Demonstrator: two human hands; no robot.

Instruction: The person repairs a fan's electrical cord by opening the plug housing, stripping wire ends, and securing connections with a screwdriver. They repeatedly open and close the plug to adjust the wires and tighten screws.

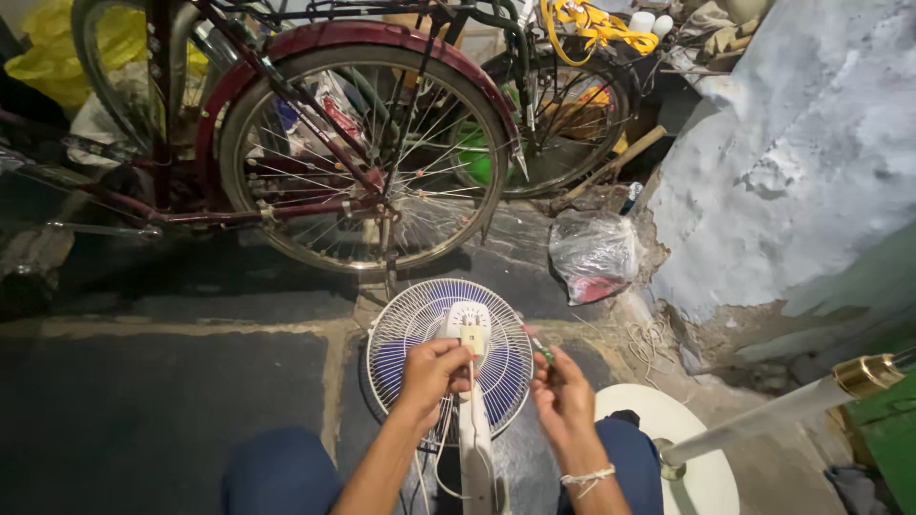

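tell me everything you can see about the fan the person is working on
The fan lies face down on the dark floor between the person's knees, back toward the camera. Its round white wire guard shows blue blades through it. A white, plastic-looking motor housing sits at the centre, with a white neck running toward the person. The left hand grips the housing; the right hand hovers beside the guard's right edge, pinching a small green-handled tool. Thin cords trail down by the neck.

Bare forearms, white thread bracelet (586, 476) on right wrist, blue trousers (277, 472)
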